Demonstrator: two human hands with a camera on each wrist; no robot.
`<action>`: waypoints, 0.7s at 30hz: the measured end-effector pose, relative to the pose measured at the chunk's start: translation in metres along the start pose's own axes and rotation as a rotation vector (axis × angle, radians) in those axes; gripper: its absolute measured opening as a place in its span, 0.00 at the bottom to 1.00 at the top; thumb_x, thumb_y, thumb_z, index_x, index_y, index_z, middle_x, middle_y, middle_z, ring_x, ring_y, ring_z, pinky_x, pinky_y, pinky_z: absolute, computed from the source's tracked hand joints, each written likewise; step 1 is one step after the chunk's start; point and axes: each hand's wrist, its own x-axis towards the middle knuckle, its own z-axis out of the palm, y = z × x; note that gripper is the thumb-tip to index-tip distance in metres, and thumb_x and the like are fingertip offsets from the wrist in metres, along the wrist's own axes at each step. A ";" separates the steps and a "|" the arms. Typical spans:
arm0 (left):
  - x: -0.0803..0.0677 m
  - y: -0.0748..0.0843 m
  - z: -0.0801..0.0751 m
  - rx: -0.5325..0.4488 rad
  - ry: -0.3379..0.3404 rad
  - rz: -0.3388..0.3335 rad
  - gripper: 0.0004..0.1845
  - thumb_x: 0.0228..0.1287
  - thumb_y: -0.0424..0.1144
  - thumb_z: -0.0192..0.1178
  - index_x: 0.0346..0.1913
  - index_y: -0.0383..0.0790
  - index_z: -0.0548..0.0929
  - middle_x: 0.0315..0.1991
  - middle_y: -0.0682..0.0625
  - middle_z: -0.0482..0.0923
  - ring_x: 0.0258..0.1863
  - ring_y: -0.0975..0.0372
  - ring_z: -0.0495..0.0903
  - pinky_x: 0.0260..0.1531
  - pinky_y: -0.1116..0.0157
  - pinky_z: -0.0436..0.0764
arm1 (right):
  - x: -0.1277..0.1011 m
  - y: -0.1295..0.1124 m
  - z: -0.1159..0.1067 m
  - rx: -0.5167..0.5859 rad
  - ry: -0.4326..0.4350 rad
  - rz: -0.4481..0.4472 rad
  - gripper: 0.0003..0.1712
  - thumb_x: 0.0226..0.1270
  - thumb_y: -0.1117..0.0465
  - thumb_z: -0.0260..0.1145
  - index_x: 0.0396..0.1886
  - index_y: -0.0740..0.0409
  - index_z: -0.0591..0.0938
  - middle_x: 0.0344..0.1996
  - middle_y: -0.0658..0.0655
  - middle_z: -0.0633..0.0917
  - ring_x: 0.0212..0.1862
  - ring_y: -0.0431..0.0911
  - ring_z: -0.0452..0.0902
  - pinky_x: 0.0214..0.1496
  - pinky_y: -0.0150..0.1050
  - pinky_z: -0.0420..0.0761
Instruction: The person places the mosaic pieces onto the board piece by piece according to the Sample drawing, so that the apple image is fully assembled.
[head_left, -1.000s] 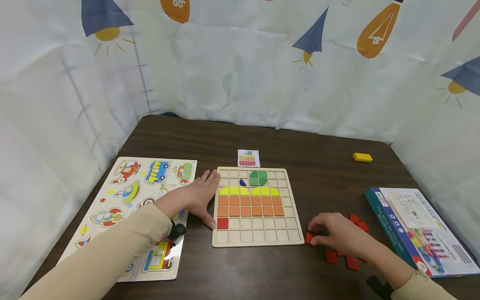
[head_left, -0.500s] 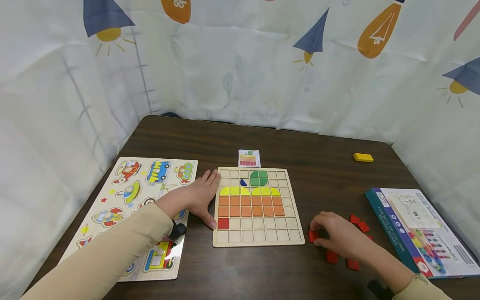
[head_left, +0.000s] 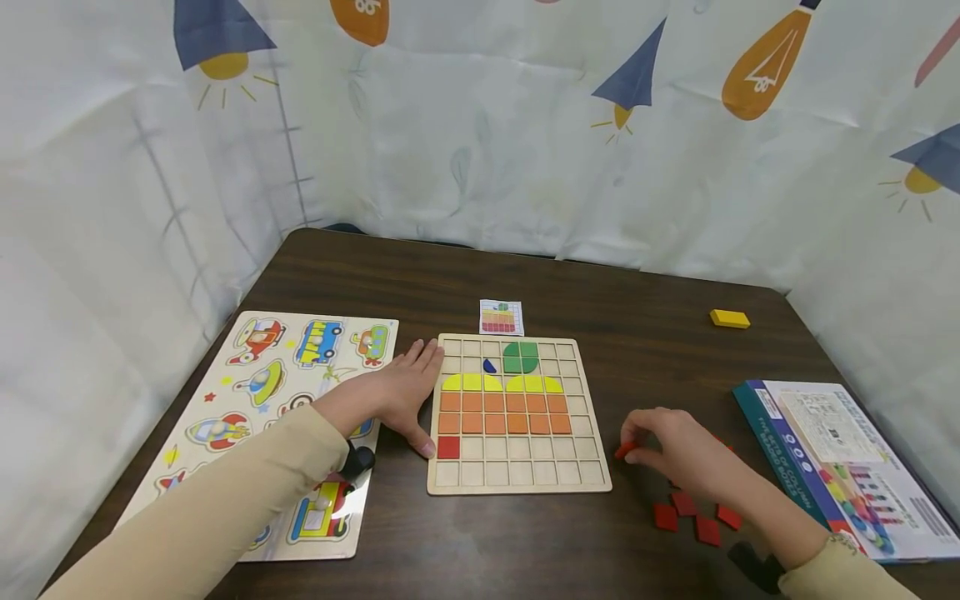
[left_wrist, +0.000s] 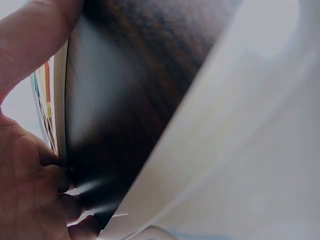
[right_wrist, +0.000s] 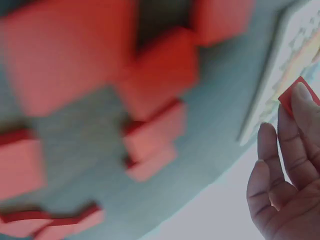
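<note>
A wooden grid board (head_left: 592, 475) lies in the middle of the table, holding green, yellow and orange tiles and one red tile (head_left: 447, 447) at its lower left. My left hand (head_left: 401, 393) lies flat against the board's left edge (left_wrist: 61, 105), fingers straight. To the right of the board, my right hand (head_left: 663, 446) pinches a red square tile (head_left: 625, 451) (right_wrist: 295, 92) a little above the table. Several loose red tiles (head_left: 693, 517) (right_wrist: 150, 135) lie beneath and behind that hand.
A vehicle peg puzzle (head_left: 258, 392) lies at the left. A small pattern card (head_left: 500, 317) sits behind the board. A yellow block (head_left: 729, 318) lies at the far right, and a blue-edged box (head_left: 832, 458) at the right edge. Patterned curtains surround the table.
My right hand has lifted off the pile of red tiles with one tile pinched and moved slightly up and away. The left hand has stayed on the board's edge.
</note>
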 end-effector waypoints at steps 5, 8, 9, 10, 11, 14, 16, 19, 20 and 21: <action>-0.001 0.001 -0.001 0.002 -0.001 0.000 0.77 0.41 0.65 0.79 0.80 0.25 0.42 0.83 0.31 0.35 0.82 0.37 0.34 0.80 0.41 0.47 | 0.020 -0.018 -0.006 0.074 0.044 -0.048 0.08 0.65 0.65 0.73 0.36 0.45 0.85 0.34 0.40 0.86 0.38 0.34 0.78 0.41 0.33 0.83; -0.002 0.001 -0.001 -0.003 -0.001 -0.001 0.77 0.41 0.65 0.79 0.80 0.25 0.42 0.83 0.31 0.35 0.82 0.37 0.34 0.80 0.41 0.47 | 0.037 -0.031 -0.002 0.123 0.053 -0.080 0.07 0.66 0.65 0.73 0.37 0.47 0.86 0.36 0.41 0.87 0.38 0.36 0.78 0.40 0.33 0.81; -0.002 0.001 -0.001 -0.004 0.000 -0.001 0.77 0.41 0.64 0.79 0.80 0.25 0.42 0.83 0.31 0.35 0.82 0.37 0.34 0.80 0.41 0.47 | 0.043 -0.035 0.001 0.133 0.053 -0.087 0.06 0.66 0.64 0.73 0.37 0.47 0.87 0.36 0.41 0.87 0.39 0.36 0.78 0.41 0.34 0.80; -0.002 0.001 -0.001 -0.006 0.001 -0.002 0.77 0.41 0.64 0.79 0.80 0.25 0.42 0.83 0.31 0.35 0.82 0.37 0.34 0.80 0.41 0.47 | 0.049 -0.040 0.003 0.146 0.045 -0.093 0.05 0.67 0.63 0.72 0.37 0.47 0.87 0.36 0.41 0.87 0.40 0.37 0.78 0.43 0.35 0.80; -0.003 0.000 -0.001 -0.008 0.001 -0.003 0.77 0.41 0.64 0.79 0.80 0.25 0.42 0.83 0.31 0.35 0.82 0.37 0.34 0.80 0.41 0.47 | 0.055 -0.045 0.005 0.157 0.036 -0.097 0.05 0.67 0.63 0.73 0.38 0.47 0.87 0.37 0.42 0.87 0.41 0.38 0.78 0.43 0.36 0.80; -0.003 0.000 -0.001 -0.010 0.002 -0.002 0.77 0.41 0.64 0.79 0.80 0.25 0.42 0.83 0.31 0.35 0.82 0.37 0.34 0.80 0.41 0.47 | 0.071 -0.061 0.012 0.186 -0.004 -0.111 0.04 0.67 0.62 0.72 0.39 0.49 0.89 0.37 0.43 0.88 0.43 0.40 0.79 0.46 0.40 0.79; -0.002 0.000 -0.001 -0.009 0.003 0.001 0.77 0.41 0.65 0.79 0.80 0.25 0.42 0.83 0.31 0.35 0.82 0.37 0.34 0.80 0.41 0.47 | 0.079 -0.072 0.017 0.200 -0.040 -0.122 0.04 0.68 0.62 0.72 0.41 0.51 0.90 0.38 0.44 0.88 0.43 0.41 0.79 0.48 0.40 0.80; -0.001 -0.001 0.000 -0.007 0.004 0.004 0.77 0.41 0.65 0.79 0.80 0.25 0.42 0.83 0.30 0.35 0.82 0.37 0.34 0.80 0.41 0.47 | 0.089 -0.088 0.024 0.214 -0.085 -0.144 0.04 0.68 0.62 0.72 0.41 0.52 0.90 0.37 0.45 0.89 0.42 0.41 0.80 0.48 0.39 0.81; -0.001 -0.001 0.000 -0.007 0.004 0.003 0.77 0.41 0.65 0.79 0.80 0.25 0.42 0.83 0.31 0.35 0.82 0.37 0.34 0.80 0.41 0.47 | 0.092 -0.092 0.027 0.215 -0.098 -0.152 0.04 0.67 0.62 0.72 0.41 0.52 0.90 0.36 0.45 0.89 0.41 0.40 0.80 0.49 0.38 0.82; -0.001 -0.001 0.000 -0.005 0.004 0.002 0.77 0.41 0.65 0.79 0.80 0.25 0.42 0.83 0.31 0.35 0.82 0.37 0.34 0.80 0.41 0.47 | 0.095 -0.096 0.029 0.211 -0.107 -0.163 0.04 0.67 0.62 0.73 0.41 0.52 0.89 0.35 0.44 0.89 0.40 0.39 0.80 0.49 0.37 0.82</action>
